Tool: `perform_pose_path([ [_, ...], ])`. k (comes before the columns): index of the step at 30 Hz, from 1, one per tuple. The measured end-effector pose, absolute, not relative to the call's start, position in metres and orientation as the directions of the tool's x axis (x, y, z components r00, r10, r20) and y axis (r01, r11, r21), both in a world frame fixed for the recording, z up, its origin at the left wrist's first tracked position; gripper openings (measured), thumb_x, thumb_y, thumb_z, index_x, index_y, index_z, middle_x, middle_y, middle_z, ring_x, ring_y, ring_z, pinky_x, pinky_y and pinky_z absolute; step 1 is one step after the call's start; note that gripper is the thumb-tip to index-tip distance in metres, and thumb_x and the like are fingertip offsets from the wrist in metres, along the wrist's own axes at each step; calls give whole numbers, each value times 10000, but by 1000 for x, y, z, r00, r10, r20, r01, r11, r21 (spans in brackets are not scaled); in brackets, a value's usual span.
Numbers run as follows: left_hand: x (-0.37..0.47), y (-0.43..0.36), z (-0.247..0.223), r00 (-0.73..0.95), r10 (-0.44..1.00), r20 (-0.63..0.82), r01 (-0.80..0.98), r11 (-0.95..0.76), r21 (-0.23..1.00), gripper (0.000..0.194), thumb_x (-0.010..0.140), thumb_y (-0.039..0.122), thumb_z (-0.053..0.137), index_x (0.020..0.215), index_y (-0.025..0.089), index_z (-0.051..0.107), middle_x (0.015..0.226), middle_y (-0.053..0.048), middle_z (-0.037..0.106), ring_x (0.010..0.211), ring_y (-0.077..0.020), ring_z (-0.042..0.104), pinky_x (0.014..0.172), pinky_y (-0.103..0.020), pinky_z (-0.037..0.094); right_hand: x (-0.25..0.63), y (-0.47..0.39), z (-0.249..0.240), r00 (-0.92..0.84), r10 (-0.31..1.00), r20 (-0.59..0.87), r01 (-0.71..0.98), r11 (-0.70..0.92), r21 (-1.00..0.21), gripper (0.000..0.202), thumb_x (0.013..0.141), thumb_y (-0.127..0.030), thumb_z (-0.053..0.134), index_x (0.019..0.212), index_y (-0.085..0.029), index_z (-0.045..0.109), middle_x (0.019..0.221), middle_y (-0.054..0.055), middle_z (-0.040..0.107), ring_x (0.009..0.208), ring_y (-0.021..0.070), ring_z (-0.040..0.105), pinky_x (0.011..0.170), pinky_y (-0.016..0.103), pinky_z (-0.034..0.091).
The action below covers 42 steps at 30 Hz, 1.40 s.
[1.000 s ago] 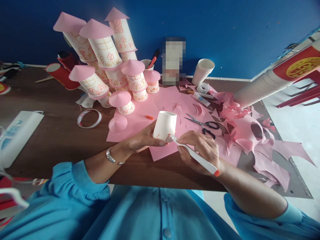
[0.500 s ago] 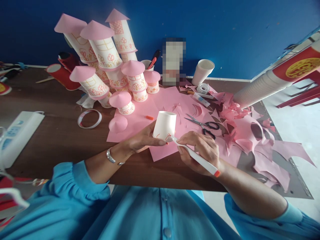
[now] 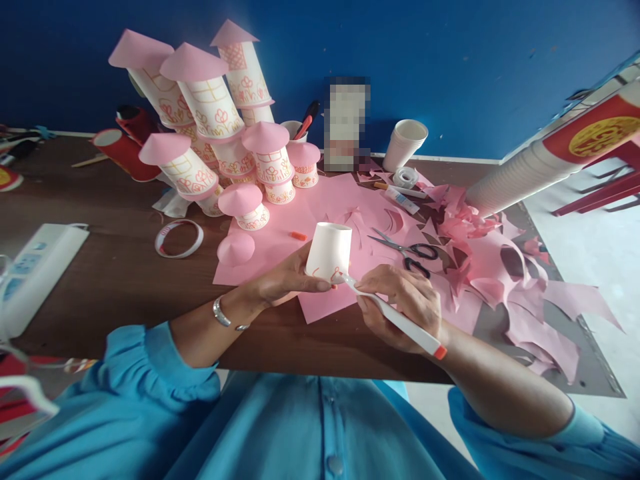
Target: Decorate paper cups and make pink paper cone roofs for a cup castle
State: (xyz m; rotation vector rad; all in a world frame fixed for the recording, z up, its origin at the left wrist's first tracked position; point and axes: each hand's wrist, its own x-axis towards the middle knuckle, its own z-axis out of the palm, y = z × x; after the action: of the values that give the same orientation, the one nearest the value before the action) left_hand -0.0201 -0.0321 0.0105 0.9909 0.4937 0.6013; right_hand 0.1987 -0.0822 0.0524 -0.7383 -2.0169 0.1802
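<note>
A white paper cup (image 3: 330, 247), upside down, is gripped near its rim by my left hand (image 3: 287, 277), the thumb lying along the lower edge. Small red-orange lines mark the cup close to that rim. My right hand (image 3: 397, 303) is closed round a white marker (image 3: 407, 327) with an orange end, its tip touching the cup's lower right side. An orange marker cap (image 3: 299, 236) lies on the pink paper (image 3: 320, 207) behind the cup. Just left of it rests a small pink paper cone (image 3: 236, 249).
Cup towers (image 3: 213, 107) with pink cone roofs stand at the back left. Scissors (image 3: 405, 250) lie to the right, beside pink paper scraps (image 3: 500, 267). A tape roll (image 3: 179, 238) and a power strip (image 3: 45, 273) are at left; stacked cups (image 3: 406, 143) stand near the blue wall.
The marker tip has shifted very slightly and the red-orange line by it looks a little longer. My right hand has edged slightly right; the left keeps its hold on the cup.
</note>
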Motion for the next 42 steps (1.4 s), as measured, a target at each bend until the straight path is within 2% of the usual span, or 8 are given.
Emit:
perform_pose_path([
  [7,-18,-32,14,732,673,-105,-227,386,894,555,731,320,887,1188,205,592,982,-47,662,954,-229,630,860,-368,476,199,-82,54,-370,555,745,427,814,-394,226,845,-39,637,1004,-198,619,746,22,732,636,151,730,583,244,603],
  [20,-18,-34,15,733,673,-96,-223,372,901,571,735,306,883,1212,209,583,994,-51,670,939,-222,631,838,-353,480,199,-82,48,-392,563,728,408,815,-411,236,853,-50,644,1034,-200,620,755,13,717,644,155,722,580,254,586],
  [28,-19,-33,14,734,672,-99,-202,356,913,488,746,332,876,1131,197,609,971,-48,664,903,-208,612,814,-341,467,198,-82,47,-389,575,720,396,810,-433,248,858,-59,641,1053,-211,629,761,6,724,658,158,733,590,253,598],
  [38,-17,-33,17,738,665,-113,-186,363,913,542,747,333,878,1187,195,594,980,-49,654,916,-200,603,822,-332,473,196,-81,45,-379,554,742,373,825,-425,254,864,-52,653,1062,-210,630,773,8,742,695,164,755,618,257,619],
  [42,-17,-33,17,740,661,-125,-177,371,912,511,737,326,885,1145,194,606,988,-47,653,918,-205,605,829,-334,475,196,-80,46,-375,551,745,371,826,-424,256,865,-52,659,1065,-210,631,780,8,754,694,163,759,615,256,619],
])
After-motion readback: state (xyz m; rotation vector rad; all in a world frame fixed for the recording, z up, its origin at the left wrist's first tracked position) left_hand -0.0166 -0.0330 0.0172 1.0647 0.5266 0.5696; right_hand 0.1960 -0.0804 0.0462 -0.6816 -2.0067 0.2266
